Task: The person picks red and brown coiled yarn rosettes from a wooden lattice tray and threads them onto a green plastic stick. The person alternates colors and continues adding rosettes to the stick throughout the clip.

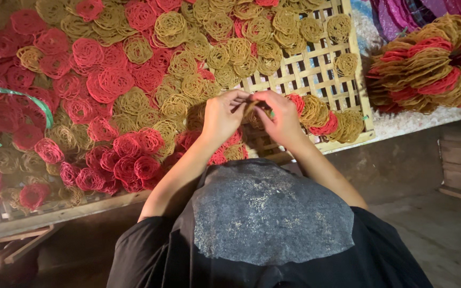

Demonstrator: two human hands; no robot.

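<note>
While both hands meet over the tray, left hand [222,114] and right hand [279,118] pinch one tan noodle disc [252,106] between the fingertips, fingers closed narrow on it. The disc is mostly hidden by the fingers; only a thin, pale brown looped edge shows.

Just right of the right hand: a short row of discs leaning on edge [324,118], tan with two or three red ones, exact count unclear.

Under the hands: one woven bamboo tray [316,69], open lattice, bare patch up and right of the hands, with a few single tan discs lying on it.

Left of and above the hands: a dense layer of flat coiled discs, red [102,85] and tan [182,64] mixed, too many to count.

Far right of the hands, off the tray: one bundled stack of discs [428,64] on a pale surface.

Far left: one green strap [12,93] across the red discs.

Below the tray: dim concrete floor [444,234] and wooden frame.
</note>
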